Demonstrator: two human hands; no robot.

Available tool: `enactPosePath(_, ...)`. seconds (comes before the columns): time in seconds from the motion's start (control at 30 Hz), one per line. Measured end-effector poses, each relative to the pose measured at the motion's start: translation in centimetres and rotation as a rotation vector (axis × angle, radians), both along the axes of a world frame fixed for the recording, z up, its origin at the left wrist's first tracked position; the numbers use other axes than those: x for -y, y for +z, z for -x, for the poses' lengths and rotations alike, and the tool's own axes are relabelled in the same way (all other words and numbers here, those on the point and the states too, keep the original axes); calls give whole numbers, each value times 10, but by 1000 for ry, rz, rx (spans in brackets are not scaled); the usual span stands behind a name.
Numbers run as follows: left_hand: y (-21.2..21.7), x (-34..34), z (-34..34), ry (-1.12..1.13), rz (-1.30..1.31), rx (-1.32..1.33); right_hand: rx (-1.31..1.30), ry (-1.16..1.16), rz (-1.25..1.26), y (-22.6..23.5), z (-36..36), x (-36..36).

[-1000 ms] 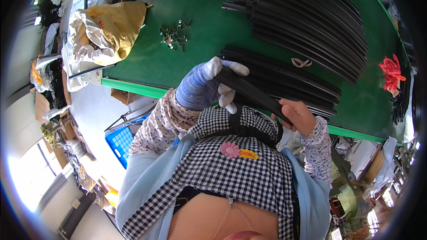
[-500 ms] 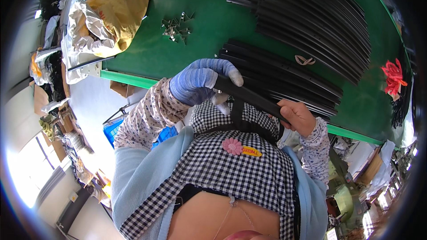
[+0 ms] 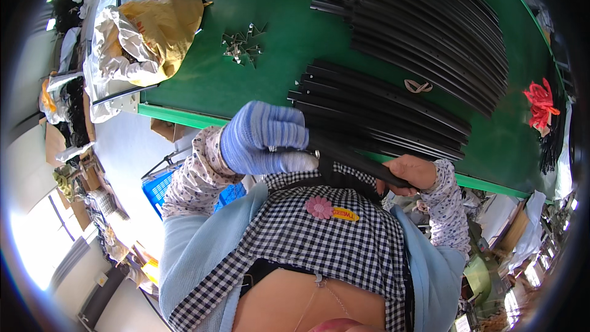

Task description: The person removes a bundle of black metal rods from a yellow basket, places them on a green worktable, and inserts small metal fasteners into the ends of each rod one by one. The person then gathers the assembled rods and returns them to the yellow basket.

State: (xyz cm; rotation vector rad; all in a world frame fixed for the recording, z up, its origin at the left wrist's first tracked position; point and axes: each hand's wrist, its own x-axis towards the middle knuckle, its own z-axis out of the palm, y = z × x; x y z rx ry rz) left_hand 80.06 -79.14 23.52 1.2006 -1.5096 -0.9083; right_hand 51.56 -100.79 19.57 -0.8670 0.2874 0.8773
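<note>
A black strip (image 3: 356, 161) spans both hands just off the table (image 3: 276, 55) edge. The gloved left hand (image 3: 264, 138) is fisted around one end; the bare right hand (image 3: 413, 173) clasps the other. Strip stacks (image 3: 393, 110) lie beyond. A yellow bag (image 3: 157, 24) sits leftward, its contents hidden.

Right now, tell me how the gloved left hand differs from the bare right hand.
The left hand wears a blue striped knit glove; the right hand is bare. The left hand grips the long black strip at its near end, the right hand farther along. Both are closed around it, above the green table.
</note>
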Motion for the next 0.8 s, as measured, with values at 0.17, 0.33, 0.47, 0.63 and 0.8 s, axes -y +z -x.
enactPosePath(0.17,-1,-6,8,-125,51,-255,10,99,-19,5,-9,3)
enactPosePath(0.33,-34,-23,9,219,-371,-683,117,-163,368,8,-8,2)
enactPosePath(0.47,-65,-28,-18,728,-121,-606,603,-235,1296,-18,-8,18)
enactPosePath(0.63,-137,-27,-68,909,-675,824,570,-160,1692,-62,-14,15)
enactPosePath(0.8,-194,-28,-68,927,-811,1084,690,-238,1815,-100,-24,2)
